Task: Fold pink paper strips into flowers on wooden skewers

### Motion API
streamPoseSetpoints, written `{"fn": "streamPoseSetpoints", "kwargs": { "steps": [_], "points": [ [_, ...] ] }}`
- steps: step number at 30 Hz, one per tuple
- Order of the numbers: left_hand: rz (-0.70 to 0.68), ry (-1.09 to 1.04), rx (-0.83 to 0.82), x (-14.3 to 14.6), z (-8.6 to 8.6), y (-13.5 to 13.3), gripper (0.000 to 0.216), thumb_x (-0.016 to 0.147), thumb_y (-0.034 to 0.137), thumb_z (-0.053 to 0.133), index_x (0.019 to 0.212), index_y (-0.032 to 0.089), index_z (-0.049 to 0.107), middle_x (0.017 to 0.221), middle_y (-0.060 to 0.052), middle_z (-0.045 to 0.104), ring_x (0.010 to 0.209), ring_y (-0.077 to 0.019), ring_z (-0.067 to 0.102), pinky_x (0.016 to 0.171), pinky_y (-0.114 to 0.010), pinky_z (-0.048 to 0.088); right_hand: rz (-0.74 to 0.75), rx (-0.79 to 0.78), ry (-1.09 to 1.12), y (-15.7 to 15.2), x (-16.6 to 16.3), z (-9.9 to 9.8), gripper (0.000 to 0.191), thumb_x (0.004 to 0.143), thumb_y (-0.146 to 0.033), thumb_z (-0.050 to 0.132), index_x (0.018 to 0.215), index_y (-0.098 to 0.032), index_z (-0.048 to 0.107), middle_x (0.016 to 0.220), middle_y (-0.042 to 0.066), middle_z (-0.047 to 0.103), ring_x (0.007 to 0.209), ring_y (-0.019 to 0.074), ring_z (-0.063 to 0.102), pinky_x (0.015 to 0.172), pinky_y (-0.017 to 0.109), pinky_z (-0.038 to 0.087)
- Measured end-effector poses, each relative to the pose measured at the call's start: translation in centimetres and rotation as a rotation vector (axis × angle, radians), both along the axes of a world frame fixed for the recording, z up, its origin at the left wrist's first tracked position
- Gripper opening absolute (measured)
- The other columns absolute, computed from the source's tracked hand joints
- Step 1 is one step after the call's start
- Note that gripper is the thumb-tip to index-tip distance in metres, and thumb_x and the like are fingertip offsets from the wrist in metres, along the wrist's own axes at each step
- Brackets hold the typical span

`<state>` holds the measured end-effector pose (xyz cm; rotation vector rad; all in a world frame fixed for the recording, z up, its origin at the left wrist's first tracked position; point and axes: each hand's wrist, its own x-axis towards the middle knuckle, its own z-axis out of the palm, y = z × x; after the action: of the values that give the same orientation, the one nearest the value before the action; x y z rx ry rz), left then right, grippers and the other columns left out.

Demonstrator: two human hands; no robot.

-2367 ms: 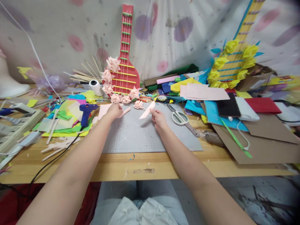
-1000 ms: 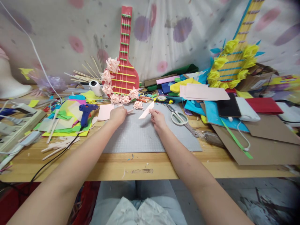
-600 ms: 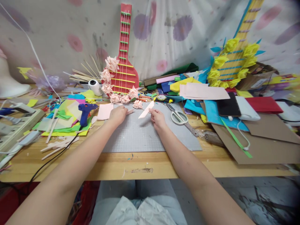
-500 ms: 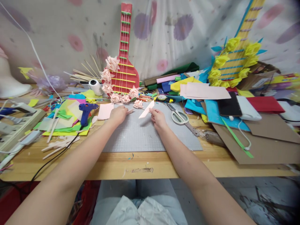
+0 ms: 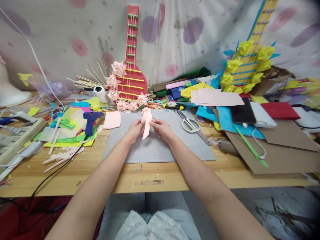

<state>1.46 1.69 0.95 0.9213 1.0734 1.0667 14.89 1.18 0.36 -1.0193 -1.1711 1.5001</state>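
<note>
Both hands meet over the grey cutting mat (image 5: pixel 160 150). My left hand (image 5: pixel 135 128) and my right hand (image 5: pixel 160 126) each pinch a side of a pale pink paper strip (image 5: pixel 146 128), which stands nearly upright between them. Just behind the strip, a small pink paper flower (image 5: pixel 146 111) lies on the mat. A flat pink paper piece (image 5: pixel 112 120) rests at the mat's far left corner. Further back, a red cardboard guitar (image 5: pixel 131 66) with several pink paper flowers (image 5: pixel 117 83) along its edge leans against the cloth backdrop.
Scissors (image 5: pixel 191 126) lie right of the mat. A blue glue gun (image 5: pixel 89 119) sits on a pile of coloured paper (image 5: pixel 70 130) at left. Right side: pink sheets (image 5: pixel 216 97), black phone (image 5: pixel 242 115), cardboard (image 5: pixel 282 153), yellow-flowered guitar (image 5: pixel 250 66). Thread spool (image 5: pixel 100 93) behind.
My two hands, apart before with the right one holding the pink strip tilted, have come together at the mat's middle. Both now pinch the strip, turned nearly upright.
</note>
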Motion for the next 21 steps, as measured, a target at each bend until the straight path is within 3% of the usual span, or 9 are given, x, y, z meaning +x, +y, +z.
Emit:
{"fn": "streamPoseSetpoints", "kwargs": {
  "steps": [9,15,21],
  "points": [
    [-0.063,-0.156,-0.040,0.2,-0.3,-1.0,0.017,0.077,0.027,0.053,0.083,0.011,0.055,0.058,0.000,0.056,0.050,-0.0093,0.054,0.058,-0.027,0.049,-0.086,0.011,-0.047,-0.4,-0.7,0.5,0.028,0.055,-0.038,0.067,0.065,-0.014,0.057,0.045,-0.008,0.039,0.043,0.0030,0.030,0.042,0.020,0.021],
    [-0.076,-0.218,-0.081,0.1,-0.3,-1.3,0.028,0.085,0.032,0.037,0.080,0.009,0.053,0.058,-0.002,0.055,0.051,-0.0106,0.054,0.061,-0.034,0.051,-0.125,-0.008,-0.068,-0.3,-0.9,0.4,0.027,0.055,-0.037,0.067,0.065,-0.014,0.057,0.048,-0.006,0.045,0.044,0.0033,0.035,0.042,0.019,0.025],
    [-0.081,-0.248,-0.107,0.3,-0.3,-1.3,0.041,0.085,0.042,0.033,0.081,0.008,0.055,0.057,-0.003,0.054,0.050,-0.0106,0.054,0.062,-0.032,0.051,-0.108,-0.016,-0.059,-0.4,-1.5,0.0,0.029,0.054,-0.039,0.067,0.065,-0.014,0.057,0.054,-0.003,0.051,0.043,0.0041,0.040,0.039,0.019,0.030]
  ]
}}
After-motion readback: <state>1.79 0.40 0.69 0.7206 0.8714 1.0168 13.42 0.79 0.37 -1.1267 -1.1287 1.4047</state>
